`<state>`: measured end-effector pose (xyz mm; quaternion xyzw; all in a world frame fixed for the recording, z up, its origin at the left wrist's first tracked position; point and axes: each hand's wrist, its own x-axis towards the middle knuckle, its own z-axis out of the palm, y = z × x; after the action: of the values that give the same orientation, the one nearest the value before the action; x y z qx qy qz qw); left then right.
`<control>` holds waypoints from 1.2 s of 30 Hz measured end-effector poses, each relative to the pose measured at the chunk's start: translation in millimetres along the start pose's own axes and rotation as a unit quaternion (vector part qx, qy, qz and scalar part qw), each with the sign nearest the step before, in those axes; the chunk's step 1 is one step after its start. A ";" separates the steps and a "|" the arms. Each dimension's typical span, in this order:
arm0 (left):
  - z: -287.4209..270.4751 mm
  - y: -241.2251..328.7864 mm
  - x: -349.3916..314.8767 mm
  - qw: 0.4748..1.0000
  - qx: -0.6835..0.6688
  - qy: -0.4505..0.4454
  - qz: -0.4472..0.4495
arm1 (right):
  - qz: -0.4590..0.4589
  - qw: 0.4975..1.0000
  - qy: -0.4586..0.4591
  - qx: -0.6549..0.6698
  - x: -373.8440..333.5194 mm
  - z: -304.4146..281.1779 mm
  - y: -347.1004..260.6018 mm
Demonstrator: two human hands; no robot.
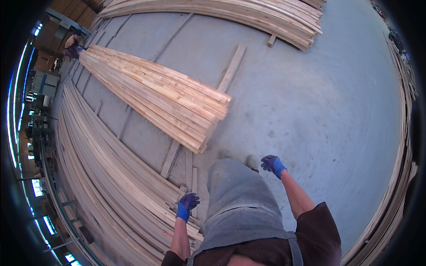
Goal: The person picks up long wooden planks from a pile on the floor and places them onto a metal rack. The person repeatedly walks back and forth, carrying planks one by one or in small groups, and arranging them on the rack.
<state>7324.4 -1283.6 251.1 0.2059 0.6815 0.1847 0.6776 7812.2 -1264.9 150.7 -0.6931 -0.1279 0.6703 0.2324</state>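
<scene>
My left hand point(188, 205), in a blue and dark purple work glove, hangs beside my grey apron point(244, 195). Its fingers are loosely bent and apart, with nothing in them. It is seen over the ends of a long stack of greyish boards point(120, 177); whether it touches them I cannot tell. To the right of the apron, my right hand point(272, 165), gloved alike, is held out over the bare floor, loosely open and holding nothing. Ahead of me lies a stack of long, pale wooden boards point(155, 93), its near end a short way beyond my legs.
Another person point(72, 45) bends at the far end of the pale stack. Wooden bearers point(233, 66) lie on the grey concrete floor point(306, 111). More board stacks point(222, 11) stand at the far side, and long timber point(399, 177) runs along the right edge.
</scene>
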 end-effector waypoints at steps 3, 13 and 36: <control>11.2 48.8 59.7 1.000 -0.019 0.000 -0.021 | -0.014 0.998 -0.024 -0.058 54.3 22.5 -47.2; 124.4 223.6 256.6 0.995 0.039 -0.078 -0.055 | 0.020 0.998 -0.013 0.055 174.3 76.1 -173.0; 249.7 183.0 471.8 0.923 -0.205 0.091 -0.313 | -0.129 0.973 -0.175 0.075 436.4 178.1 -106.1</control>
<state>7580.9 -885.0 -55.0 -0.1792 0.7175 0.1164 0.6630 7680.4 -933.6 -175.3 -0.5234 -0.2041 0.7532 0.3422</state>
